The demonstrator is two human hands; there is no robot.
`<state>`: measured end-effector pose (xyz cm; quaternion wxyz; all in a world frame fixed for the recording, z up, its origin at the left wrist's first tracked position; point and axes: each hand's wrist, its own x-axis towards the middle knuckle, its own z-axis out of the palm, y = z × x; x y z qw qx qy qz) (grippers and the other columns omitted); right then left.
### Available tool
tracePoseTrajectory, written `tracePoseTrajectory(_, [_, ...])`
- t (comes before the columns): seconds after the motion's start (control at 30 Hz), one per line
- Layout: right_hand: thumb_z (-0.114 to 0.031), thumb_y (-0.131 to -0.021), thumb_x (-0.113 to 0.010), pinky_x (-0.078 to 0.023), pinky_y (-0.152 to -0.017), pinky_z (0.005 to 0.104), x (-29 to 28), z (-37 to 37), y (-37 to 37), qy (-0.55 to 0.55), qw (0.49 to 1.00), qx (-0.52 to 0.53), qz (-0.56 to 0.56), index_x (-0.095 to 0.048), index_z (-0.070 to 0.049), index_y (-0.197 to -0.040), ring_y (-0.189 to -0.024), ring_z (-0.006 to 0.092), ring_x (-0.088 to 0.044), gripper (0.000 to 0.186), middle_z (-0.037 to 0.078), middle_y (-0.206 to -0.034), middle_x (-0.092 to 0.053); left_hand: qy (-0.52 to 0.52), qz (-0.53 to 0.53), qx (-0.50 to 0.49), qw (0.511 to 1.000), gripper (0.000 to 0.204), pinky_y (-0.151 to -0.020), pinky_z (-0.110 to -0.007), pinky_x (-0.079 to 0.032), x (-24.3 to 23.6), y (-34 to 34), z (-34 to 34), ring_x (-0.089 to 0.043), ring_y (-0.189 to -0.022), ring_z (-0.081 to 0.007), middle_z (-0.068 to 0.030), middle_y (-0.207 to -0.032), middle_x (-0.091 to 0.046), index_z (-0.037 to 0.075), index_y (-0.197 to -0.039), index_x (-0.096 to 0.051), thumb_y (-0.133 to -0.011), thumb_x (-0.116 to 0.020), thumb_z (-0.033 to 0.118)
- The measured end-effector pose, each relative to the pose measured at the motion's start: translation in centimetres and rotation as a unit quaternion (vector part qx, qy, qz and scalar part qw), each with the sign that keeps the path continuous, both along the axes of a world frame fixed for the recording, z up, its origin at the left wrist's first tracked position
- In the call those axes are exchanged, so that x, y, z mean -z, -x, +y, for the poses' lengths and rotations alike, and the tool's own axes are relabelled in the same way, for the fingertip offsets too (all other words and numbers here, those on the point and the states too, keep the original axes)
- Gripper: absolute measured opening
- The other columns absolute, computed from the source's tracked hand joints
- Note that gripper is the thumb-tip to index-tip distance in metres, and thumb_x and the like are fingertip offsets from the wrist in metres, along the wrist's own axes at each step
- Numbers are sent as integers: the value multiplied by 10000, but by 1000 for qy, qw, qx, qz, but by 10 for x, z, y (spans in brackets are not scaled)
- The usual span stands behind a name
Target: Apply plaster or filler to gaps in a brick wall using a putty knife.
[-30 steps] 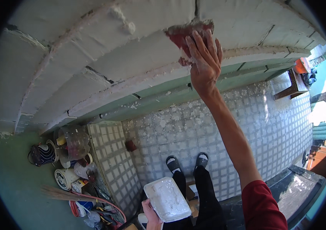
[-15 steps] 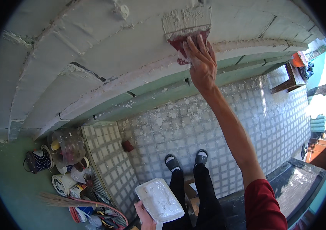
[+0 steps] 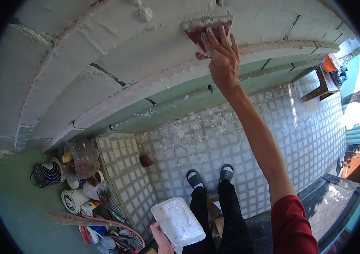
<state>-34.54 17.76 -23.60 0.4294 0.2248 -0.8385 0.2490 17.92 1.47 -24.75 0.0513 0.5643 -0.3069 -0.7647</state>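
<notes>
My right hand (image 3: 224, 61), dusted with white, reaches up with its fingers laid along a red putty knife (image 3: 197, 36). White paste coats the knife's wide edge, which lies against the grey-white panelled surface (image 3: 141, 51). Rough smears and dark open joints mark that surface. Low down, my left hand (image 3: 161, 239) grips the corner of a white rectangular tray (image 3: 157, 211). Wet white filler paste (image 3: 182, 218) spreads over the tray's inside. Part of the left hand is cut off by the lower edge.
Below the panels runs a green wall (image 3: 175, 101) above a paste-spattered tiled floor (image 3: 197, 127). Buckets (image 3: 72, 201), a broom (image 3: 67, 218) and tools crowd the left. A dark bench-like surface (image 3: 328, 203) stands at right, with a small stool (image 3: 326, 84) farther off.
The putty knife has tipped steeper, so its ridged, paste-covered face shows far less than before. The view has shifted slightly; the left hand still holds the tray.
</notes>
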Motion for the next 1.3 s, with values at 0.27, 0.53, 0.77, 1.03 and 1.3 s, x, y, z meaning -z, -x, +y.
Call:
tracePoseTrajectory(0.27, [97, -795, -495, -429, -1000, 424, 40, 25, -53, 118, 990, -19, -71, -650, -93, -1204, -1150, 231, -604, 477, 94, -1202, -649, 24, -14, 18, 999, 521, -892, -375, -484, -24, 13, 13, -617, -981, -266, -108, -1078, -636, 4, -1139, -572, -856, -406, 409])
tracePoseTrajectory(0.53, [64, -824, -484, -511, -688, 323, -35, 1, -32, 345, 903, 69, -246, -608, -106, -1266, -806, 166, -686, 489, 231, -964, -669, 25, -15, 11, 1000, 535, -869, -369, -494, -23, -4, -1, -618, -968, -261, -103, -1076, -635, 21, -1164, -569, -861, -428, 438])
tracePoseTrajectory(0.77, [169, -715, -419, -549, -795, 334, -27, -102, -56, 256, 963, -55, -55, -579, -115, -1297, -958, 245, -689, 668, 217, -1054, -664, 21, -32, -11, 999, 539, -862, -372, -501, -26, -8, -15, -624, -948, -262, -105, -1054, -633, 18, -1156, -564, -860, -426, 447])
tracePoseTrajectory(1.03, [171, -692, -450, -517, -643, 292, -46, -96, -101, 350, 899, -129, -231, -595, -106, -1282, -657, 176, -656, 668, 223, -1063, -659, 27, -10, -3, 1000, 554, -881, -385, -497, -21, -20, -38, -618, -980, -276, -119, -1101, -625, 9, -1184, -552, -858, -433, 441])
tracePoseTrajectory(1.3, [150, -724, -458, -510, -727, 324, -35, -102, -61, 329, 930, -14, -162, -572, -83, -1301, -757, 228, -646, 632, 234, -1034, -654, 9, -5, 1, 1000, 577, -895, -397, -491, -26, -17, -45, -611, -1003, -286, -120, -1129, -617, 18, -1207, -543, -845, -444, 456])
